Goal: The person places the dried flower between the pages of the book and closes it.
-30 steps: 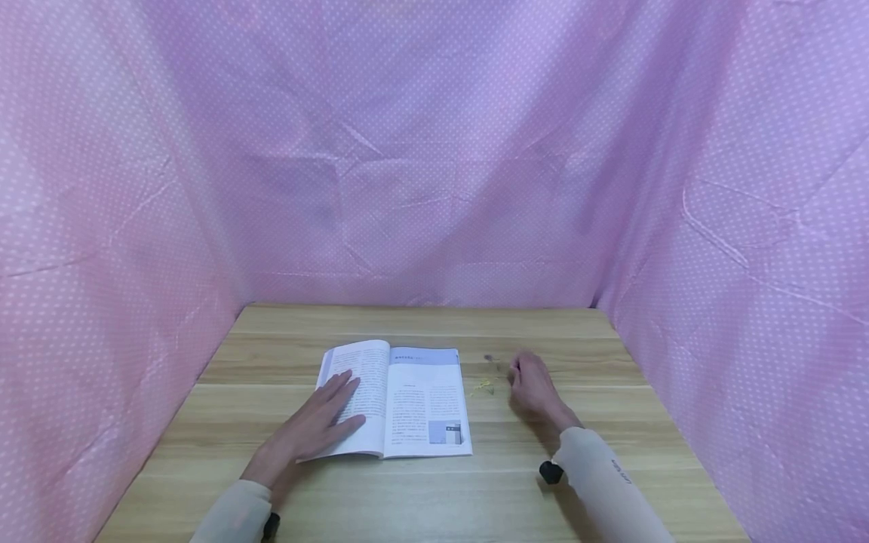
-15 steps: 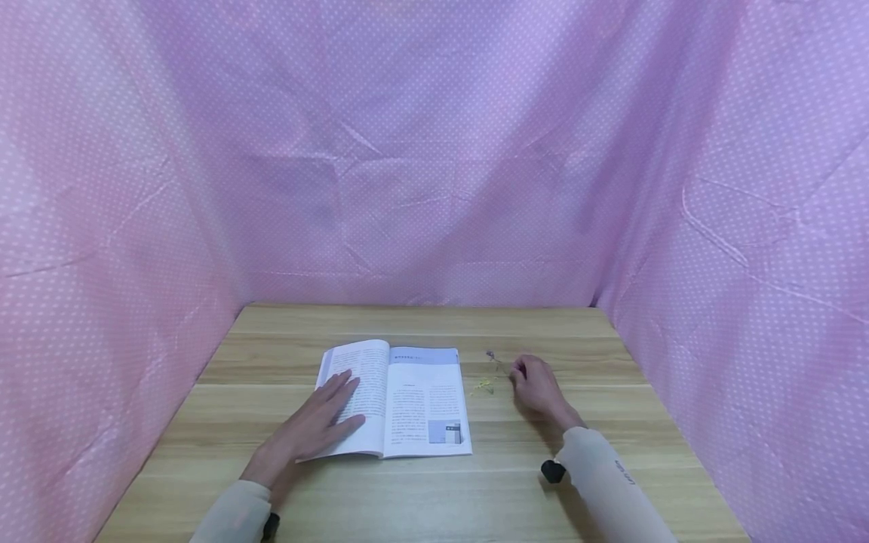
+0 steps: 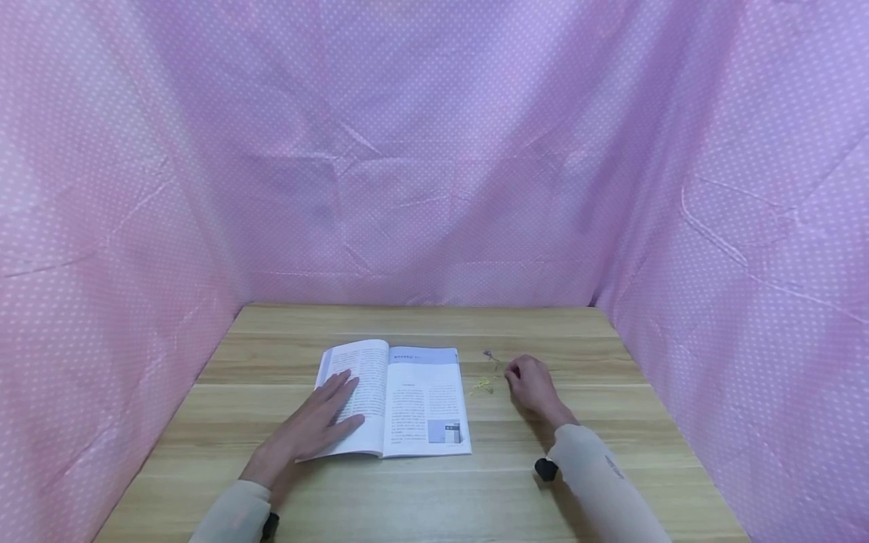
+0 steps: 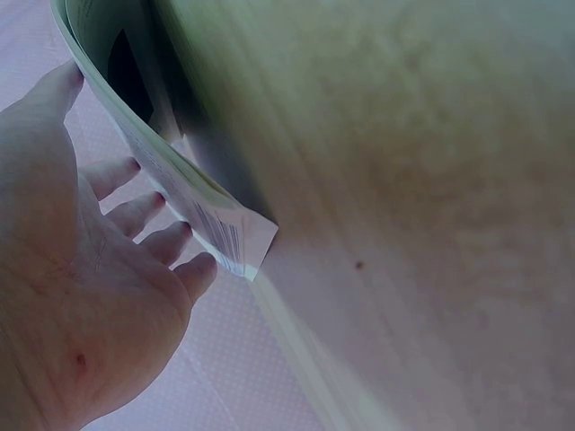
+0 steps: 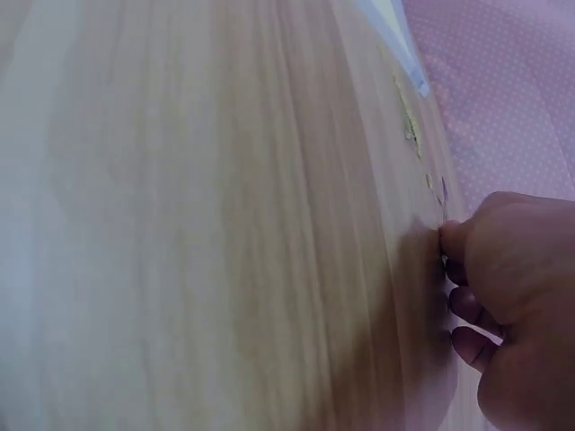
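Note:
An open book (image 3: 424, 377) lies on the table with printed pages and a small picture at the lower right. My left hand (image 3: 311, 424) rests with spread, straight fingers on its left page; the left wrist view shows the curved pages (image 4: 171, 157) against those fingertips. To the right of the book, my right hand (image 3: 535, 386) pinches the thin stem of a small purple flower (image 3: 488, 354) between thumb and forefinger. Its bloom points away to the left, low over the wood. A yellow flower sprig (image 3: 485, 386) lies between the book and the right hand.
The wooden tabletop (image 3: 421, 498) carries the book and flowers. Pink dotted cloth (image 3: 421, 226) hangs behind the table and along both sides. A black wrist device (image 3: 546, 469) sits under the right sleeve.
The right hand has shifted a little to the left over the last half second, and the purple flower has moved slightly with it. The left hand and book have stayed still.

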The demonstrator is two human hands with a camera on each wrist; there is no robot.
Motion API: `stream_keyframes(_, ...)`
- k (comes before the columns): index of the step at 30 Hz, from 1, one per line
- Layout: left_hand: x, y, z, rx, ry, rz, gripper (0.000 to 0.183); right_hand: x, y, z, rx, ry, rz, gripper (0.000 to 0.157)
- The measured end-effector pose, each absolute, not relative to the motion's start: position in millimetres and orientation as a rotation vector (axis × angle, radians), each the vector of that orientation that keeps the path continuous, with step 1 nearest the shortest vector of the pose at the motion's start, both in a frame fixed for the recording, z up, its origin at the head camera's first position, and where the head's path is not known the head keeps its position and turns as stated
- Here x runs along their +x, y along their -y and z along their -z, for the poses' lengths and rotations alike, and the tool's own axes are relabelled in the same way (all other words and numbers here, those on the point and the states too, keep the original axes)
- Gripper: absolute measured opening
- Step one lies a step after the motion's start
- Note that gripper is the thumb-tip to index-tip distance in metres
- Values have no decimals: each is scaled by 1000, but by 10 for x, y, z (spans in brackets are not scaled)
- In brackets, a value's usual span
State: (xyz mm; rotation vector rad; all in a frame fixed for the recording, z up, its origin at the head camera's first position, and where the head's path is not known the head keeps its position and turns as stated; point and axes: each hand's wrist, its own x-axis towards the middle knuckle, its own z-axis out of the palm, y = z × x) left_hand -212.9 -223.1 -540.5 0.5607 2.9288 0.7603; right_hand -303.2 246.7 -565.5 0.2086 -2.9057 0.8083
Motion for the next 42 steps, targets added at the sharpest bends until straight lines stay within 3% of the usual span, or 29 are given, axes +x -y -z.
stream_keyframes(13,-2135,2246,5424,565,-2932,-750,85,-3063,-2420,5783,386,2837,-416,18)
stream_keyframes(21,-2140,2243,5430,561,-2923,-751,86,-3019,-2408,5711,305,2908,-480,10)
stream_keyframes(28,-2140,2235,5410,562,-2930,-760,85,-3055,-2430,5657,238,2845,-597,14)
stream_keyframes(37,-2142,2237,5408,570,-2928,-752,84,-3025,-2439,5672,304,2800,-634,4)
stream_keyframes(42,-2142,2236,5412,572,-2930,-754,85,-3016,-2418,5687,355,2793,-464,6)
